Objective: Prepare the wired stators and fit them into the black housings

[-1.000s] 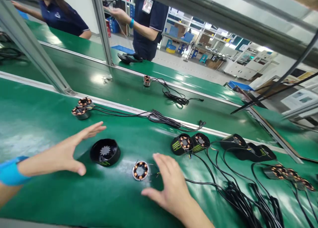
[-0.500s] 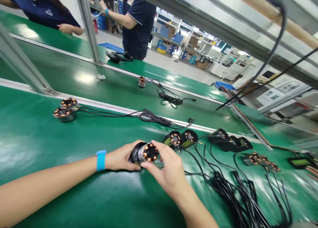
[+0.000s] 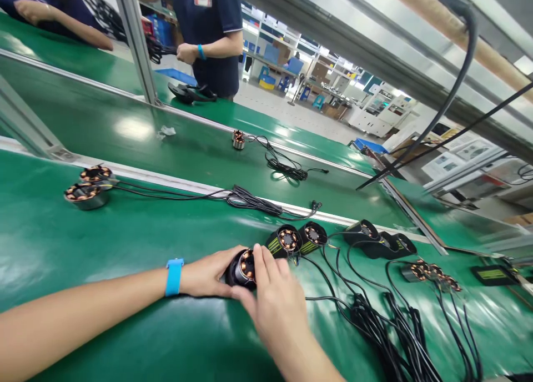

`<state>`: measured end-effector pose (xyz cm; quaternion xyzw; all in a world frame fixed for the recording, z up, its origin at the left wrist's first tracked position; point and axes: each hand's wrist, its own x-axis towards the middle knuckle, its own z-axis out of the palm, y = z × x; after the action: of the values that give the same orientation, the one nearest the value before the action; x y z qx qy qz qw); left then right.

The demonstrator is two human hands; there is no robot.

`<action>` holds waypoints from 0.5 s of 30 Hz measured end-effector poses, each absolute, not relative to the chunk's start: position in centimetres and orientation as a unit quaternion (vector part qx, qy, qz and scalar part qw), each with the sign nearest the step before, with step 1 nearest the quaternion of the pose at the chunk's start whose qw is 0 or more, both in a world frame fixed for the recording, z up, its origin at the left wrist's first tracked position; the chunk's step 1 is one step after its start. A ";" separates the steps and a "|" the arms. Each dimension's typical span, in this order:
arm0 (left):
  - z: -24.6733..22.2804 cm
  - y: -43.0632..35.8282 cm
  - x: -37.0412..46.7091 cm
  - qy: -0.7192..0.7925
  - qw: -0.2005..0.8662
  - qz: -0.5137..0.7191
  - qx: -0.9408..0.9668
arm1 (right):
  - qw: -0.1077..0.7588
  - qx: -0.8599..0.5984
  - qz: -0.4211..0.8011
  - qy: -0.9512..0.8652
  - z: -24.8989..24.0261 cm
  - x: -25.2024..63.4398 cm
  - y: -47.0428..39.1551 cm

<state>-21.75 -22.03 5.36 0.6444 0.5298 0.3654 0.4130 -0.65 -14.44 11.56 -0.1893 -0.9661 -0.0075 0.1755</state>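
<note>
My left hand [image 3: 208, 272], with a blue band at the wrist, is wrapped round a black housing [image 3: 231, 271] just above the green table. A metal ring with copper coils [image 3: 245, 268] sits partly inside the housing's open end, which faces right. The fingers and thumb of my right hand [image 3: 272, 287] press on the ring and cover part of it. Just behind my right hand stand two black housings [image 3: 284, 241] with yellow-green stripes and coils inside.
Two coil rings [image 3: 86, 196] lie at the left, their cables running right to a bundle [image 3: 254, 200]. At the right are more housings [image 3: 361, 232], coil rings [image 3: 431, 274] and black cables [image 3: 375, 326]. A metal post [image 3: 135, 43] rises at the back; two people [image 3: 208, 32] are beyond it.
The coil ring has gone deeper into the black housing. My right hand has moved over the ring's face. Across the table, a standing person's arm has come down, with black cables now beside the hand.
</note>
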 end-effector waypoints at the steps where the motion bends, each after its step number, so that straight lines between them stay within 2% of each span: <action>1: 5.2 -22.1 -21.5 0.530 0.412 0.370 0.642 | 0.189 -0.185 -0.047 -0.963 10.7 -0.7 -15.1; 5: 5.7 -22.1 -21.4 0.525 0.397 0.361 0.661 | 0.217 -0.158 -0.122 -0.955 8.5 -0.8 -16.5; 8: 8.2 -21.1 -24.2 0.486 0.399 0.308 0.714 | 0.230 -0.168 -0.102 -0.953 8.8 -1.1 -15.7; 10: 10.6 -19.3 -27.8 0.514 0.374 0.281 0.719 | 0.234 -0.188 -0.069 -0.951 9.3 -1.5 -14.7; 13: 13.4 -14.5 -34.5 0.676 0.199 0.243 0.667 | 0.215 -0.222 -0.041 -0.950 9.7 -2.2 -13.4; 15: 14.1 -10.3 -38.7 0.735 0.132 0.220 0.627 | 0.209 -0.242 -0.036 -0.947 9.4 -2.5 -12.7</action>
<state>-38.72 -10.33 14.10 0.6271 0.7354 0.2200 0.1323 -2.52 -12.69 9.38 -0.2420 -0.9469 -0.0361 0.2087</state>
